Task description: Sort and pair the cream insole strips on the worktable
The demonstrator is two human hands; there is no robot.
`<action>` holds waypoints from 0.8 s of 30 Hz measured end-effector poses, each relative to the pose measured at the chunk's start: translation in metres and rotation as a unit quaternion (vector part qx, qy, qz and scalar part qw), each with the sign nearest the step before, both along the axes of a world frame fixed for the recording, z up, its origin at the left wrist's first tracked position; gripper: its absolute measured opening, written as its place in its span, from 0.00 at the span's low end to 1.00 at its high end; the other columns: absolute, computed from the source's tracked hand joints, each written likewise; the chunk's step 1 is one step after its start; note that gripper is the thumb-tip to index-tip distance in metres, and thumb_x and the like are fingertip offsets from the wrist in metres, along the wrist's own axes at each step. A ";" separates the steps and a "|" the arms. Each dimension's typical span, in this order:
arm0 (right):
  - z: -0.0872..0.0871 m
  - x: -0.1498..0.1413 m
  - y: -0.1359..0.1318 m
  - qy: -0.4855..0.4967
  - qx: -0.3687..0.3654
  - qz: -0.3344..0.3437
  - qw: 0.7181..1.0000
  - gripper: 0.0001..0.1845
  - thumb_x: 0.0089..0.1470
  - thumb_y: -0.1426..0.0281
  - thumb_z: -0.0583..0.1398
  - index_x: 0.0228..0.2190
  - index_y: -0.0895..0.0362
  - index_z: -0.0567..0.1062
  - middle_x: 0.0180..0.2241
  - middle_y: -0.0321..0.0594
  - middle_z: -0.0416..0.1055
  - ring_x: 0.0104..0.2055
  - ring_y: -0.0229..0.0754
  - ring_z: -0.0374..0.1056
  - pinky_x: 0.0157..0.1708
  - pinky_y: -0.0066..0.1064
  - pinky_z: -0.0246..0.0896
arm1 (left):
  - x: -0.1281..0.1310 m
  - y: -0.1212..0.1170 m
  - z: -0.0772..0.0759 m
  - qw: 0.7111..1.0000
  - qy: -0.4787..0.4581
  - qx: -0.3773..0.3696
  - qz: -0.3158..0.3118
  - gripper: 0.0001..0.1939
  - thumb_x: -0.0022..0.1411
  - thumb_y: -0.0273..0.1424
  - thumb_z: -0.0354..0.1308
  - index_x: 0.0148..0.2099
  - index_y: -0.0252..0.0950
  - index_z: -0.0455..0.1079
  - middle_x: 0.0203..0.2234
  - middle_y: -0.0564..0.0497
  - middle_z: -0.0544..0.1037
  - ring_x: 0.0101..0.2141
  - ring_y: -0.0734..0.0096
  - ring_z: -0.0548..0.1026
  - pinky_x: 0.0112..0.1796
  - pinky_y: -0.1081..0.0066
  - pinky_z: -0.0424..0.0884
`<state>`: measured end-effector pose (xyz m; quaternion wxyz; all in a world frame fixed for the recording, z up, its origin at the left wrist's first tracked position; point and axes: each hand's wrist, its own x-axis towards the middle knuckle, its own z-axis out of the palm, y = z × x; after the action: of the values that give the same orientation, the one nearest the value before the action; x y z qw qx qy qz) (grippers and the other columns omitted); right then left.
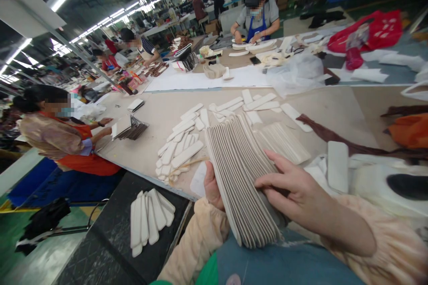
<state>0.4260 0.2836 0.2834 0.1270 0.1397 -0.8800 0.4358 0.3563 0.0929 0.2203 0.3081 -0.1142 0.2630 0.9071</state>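
A thick stack of long, pale, round-ended strips (240, 173) leans in front of my body, its many edges facing up. My left hand (214, 187) is closed on the stack's left side, thumb showing along the outer strip and the other fingers hidden. My right hand (294, 187) lies over the stack's right side. Its fingers are apart and stretched out, with the tips touching the strips' edges. Just beyond the stack, a flatter row of pale strips (284, 142) lies on the table.
Loose pale strips (180, 142) cover part of the table (154, 111). More strips (150, 218) are fanned on a black surface (110, 231) at lower left. Brown cloth (331, 136) lies at right. A person in an orange apron (73, 142) works at left; another person (259, 18) works opposite.
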 end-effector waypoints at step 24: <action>0.002 0.001 -0.011 -0.048 0.009 -0.035 0.998 0.18 0.46 0.55 0.69 0.35 0.54 0.82 0.62 0.58 0.59 0.65 0.63 0.56 0.57 0.52 0.63 | 0.001 0.000 0.008 0.999 -0.008 -0.022 -0.028 0.38 0.56 0.62 0.48 0.50 0.35 0.74 0.52 0.39 0.75 0.59 0.41 0.65 0.57 0.44 0.61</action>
<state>0.4275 0.2728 0.2851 0.0989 0.0887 -0.8934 0.4291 0.3576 0.0931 0.2287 0.3329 -0.1205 0.2840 0.8910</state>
